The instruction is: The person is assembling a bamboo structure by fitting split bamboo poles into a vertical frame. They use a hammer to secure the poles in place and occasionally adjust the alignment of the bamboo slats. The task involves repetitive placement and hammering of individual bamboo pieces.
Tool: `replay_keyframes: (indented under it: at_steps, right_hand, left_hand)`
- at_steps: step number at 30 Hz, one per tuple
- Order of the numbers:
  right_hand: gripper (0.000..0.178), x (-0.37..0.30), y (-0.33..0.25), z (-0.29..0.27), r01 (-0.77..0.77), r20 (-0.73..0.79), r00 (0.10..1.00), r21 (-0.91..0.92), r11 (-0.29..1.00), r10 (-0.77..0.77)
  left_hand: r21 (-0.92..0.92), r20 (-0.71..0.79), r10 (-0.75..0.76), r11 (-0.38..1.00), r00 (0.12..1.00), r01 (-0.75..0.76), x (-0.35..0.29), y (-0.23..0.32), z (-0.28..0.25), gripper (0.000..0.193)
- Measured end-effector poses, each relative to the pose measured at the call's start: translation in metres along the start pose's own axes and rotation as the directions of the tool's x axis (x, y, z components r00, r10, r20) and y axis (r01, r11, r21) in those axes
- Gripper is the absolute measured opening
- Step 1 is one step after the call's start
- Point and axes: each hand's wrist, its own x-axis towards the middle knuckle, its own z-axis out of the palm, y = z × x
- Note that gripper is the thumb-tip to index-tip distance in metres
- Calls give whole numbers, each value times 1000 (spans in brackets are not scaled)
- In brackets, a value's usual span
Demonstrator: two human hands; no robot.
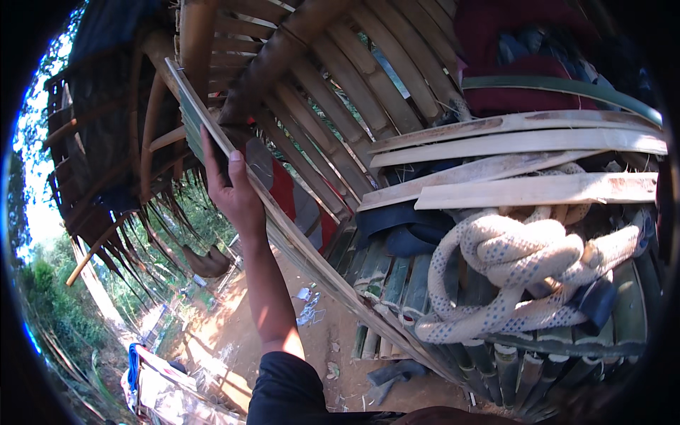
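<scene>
My left hand (237, 202) is raised ahead of me, closed on a long, thin split bamboo strip (287, 228). The thumb presses on the strip's near face while a finger stretches along its other side. From its upper end by the roof posts, the strip slants down to the right past the bench edge. Several pale split bamboo pieces (538, 190) lie to the right, some above a thick knotted white rope (520, 244) with blue flecks. My right hand is out of sight.
A bench of green bamboo poles (627, 304) carries the rope. Behind it rises a slatted bamboo wall (347, 120). Thatched roofing (99, 142) hangs at the left. Below is bare earth (336, 354) with scattered litter and a dark piece of material (397, 372).
</scene>
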Motion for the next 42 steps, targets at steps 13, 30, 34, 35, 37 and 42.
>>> replay_keyframes:
  at_steps: [13,30,34,35,37,42]
  right_hand:
    - [62,3,2,-6,-40,53,998,-1,999,40]
    - [62,-34,28,83,-197,220,932,-362,911,289]
    - [60,-60,57,122,78,449,795,-742,666,408]
    - [56,-58,74,131,392,652,700,-691,607,290]
    - [56,-66,86,151,709,836,451,-549,444,313]
    - [68,-120,114,172,938,882,159,-275,211,444]
  left_hand:
    - [141,17,-92,986,996,89,-1,25,-7,64]
    - [-568,62,-445,720,893,398,-60,128,-141,61]
    - [-613,354,-606,425,713,666,-132,130,-192,68]
    - [-624,442,-610,318,658,714,-152,127,-199,69]
    - [-537,496,-667,267,556,800,-193,127,-217,69]
    - [-608,693,-605,-202,391,768,-320,118,-268,60]
